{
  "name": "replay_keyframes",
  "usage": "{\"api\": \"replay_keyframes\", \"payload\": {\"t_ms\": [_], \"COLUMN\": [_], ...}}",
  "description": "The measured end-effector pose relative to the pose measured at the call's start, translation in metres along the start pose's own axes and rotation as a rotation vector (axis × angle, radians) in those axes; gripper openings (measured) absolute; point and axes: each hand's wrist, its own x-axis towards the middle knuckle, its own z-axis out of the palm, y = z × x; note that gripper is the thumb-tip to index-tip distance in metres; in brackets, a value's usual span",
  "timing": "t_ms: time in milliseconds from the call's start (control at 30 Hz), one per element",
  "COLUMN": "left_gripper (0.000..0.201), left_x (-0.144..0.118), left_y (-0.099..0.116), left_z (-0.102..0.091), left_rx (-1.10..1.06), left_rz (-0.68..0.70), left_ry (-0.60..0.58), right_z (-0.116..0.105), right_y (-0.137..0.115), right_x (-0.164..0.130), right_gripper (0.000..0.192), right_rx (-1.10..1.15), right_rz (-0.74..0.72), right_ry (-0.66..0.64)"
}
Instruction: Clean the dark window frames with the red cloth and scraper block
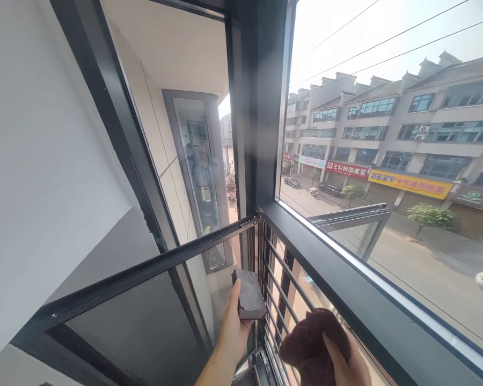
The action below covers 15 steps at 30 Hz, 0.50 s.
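Observation:
A grey rectangular sponge block (250, 295) is gripped in my left hand (235, 329), its flat face turned up toward me and its edges a little worn. Just behind it stand the window corner and the metal bars. My right hand (348, 359), low on the right, clutches a crumpled dark maroon cloth (316, 343) that hangs in front of the bars. Most of the right hand's fingers are hidden by the cloth. The two hands are apart, both inside the window frame.
Dark window frames (249, 118) meet at the corner. Horizontal guard bars (285, 289) run below the right sill (346, 273). An insect screen panel (137, 321) is at left. An opened sash (358, 225) juts outward over the street.

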Motion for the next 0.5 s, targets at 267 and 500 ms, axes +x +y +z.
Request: {"api": "replay_keyframes", "payload": {"t_ms": [267, 500], "left_gripper": [0.032, 0.059], "left_x": [-0.034, -0.044], "left_y": [0.038, 0.057], "left_z": [-0.070, -0.142], "left_rx": [0.015, 0.029], "left_rz": [0.060, -0.004], "left_ry": [0.269, 0.415], "right_z": [0.079, 0.166], "right_y": [-0.035, -0.098], "right_x": [0.020, 0.009], "right_gripper": [0.051, 0.046], "right_rx": [0.916, 1.114], "right_rz": [0.343, 0.089], "right_ry": [-0.241, -0.360]}}
